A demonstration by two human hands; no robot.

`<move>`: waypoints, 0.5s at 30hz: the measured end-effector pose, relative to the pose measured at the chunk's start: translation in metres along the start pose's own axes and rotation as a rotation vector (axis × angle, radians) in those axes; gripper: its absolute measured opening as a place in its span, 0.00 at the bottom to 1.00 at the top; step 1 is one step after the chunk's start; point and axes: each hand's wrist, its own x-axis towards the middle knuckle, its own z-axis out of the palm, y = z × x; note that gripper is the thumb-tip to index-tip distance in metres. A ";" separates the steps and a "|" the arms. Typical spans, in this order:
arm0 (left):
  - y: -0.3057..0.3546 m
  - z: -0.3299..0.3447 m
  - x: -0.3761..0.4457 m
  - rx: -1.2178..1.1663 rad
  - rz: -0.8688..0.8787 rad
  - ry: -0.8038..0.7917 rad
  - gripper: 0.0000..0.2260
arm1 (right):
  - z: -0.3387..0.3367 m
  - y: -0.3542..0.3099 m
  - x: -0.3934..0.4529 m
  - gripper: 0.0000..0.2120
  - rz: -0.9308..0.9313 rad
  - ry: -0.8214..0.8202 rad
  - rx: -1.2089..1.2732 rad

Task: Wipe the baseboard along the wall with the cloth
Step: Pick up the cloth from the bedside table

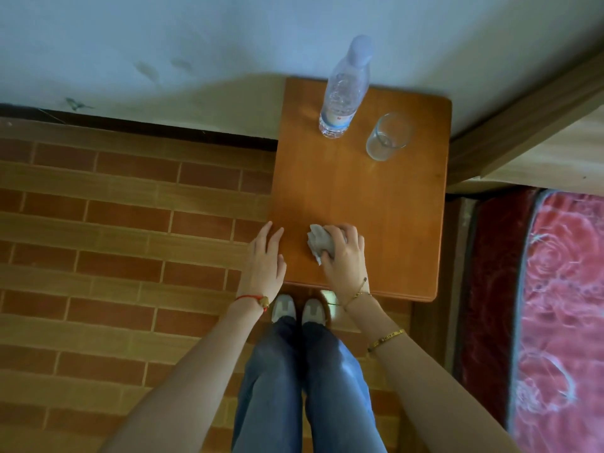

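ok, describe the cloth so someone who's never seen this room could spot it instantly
Find the small wooden table against the wall beside the bed. At its near edge, the right hand grips a crumpled grey cloth against the tabletop. It is the only soft, opaque item there; the bottle and glass stand clear at the far end.

Blue jeans (307, 380), white shoes (283, 308), bracelets (385, 339)

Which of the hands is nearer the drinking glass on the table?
Right. The right hand, gripping the cloth on the table, lies below the glass, slightly left of it. The left hand rests at the table's left edge, farther away.
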 end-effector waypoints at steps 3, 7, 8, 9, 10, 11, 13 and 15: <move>0.008 -0.035 -0.016 0.006 -0.016 0.008 0.22 | -0.033 -0.018 -0.010 0.21 -0.026 0.001 0.052; 0.019 -0.099 -0.049 0.012 -0.031 0.050 0.19 | -0.093 -0.056 -0.028 0.22 -0.102 0.016 0.097; 0.022 -0.118 -0.060 -0.005 -0.032 0.076 0.19 | -0.109 -0.066 -0.033 0.23 -0.127 0.020 0.103; 0.026 -0.137 -0.072 -0.025 -0.034 0.110 0.18 | -0.124 -0.077 -0.039 0.24 -0.154 0.023 0.109; 0.030 -0.156 -0.084 -0.044 -0.038 0.149 0.18 | -0.140 -0.088 -0.046 0.24 -0.179 0.024 0.114; 0.034 -0.175 -0.097 -0.060 -0.043 0.187 0.17 | -0.155 -0.099 -0.053 0.24 -0.200 0.026 0.120; 0.041 -0.208 -0.124 -0.083 -0.055 0.244 0.17 | -0.183 -0.120 -0.067 0.25 -0.237 0.038 0.135; 0.046 -0.236 -0.150 -0.108 -0.065 0.296 0.15 | -0.205 -0.141 -0.081 0.25 -0.271 0.056 0.156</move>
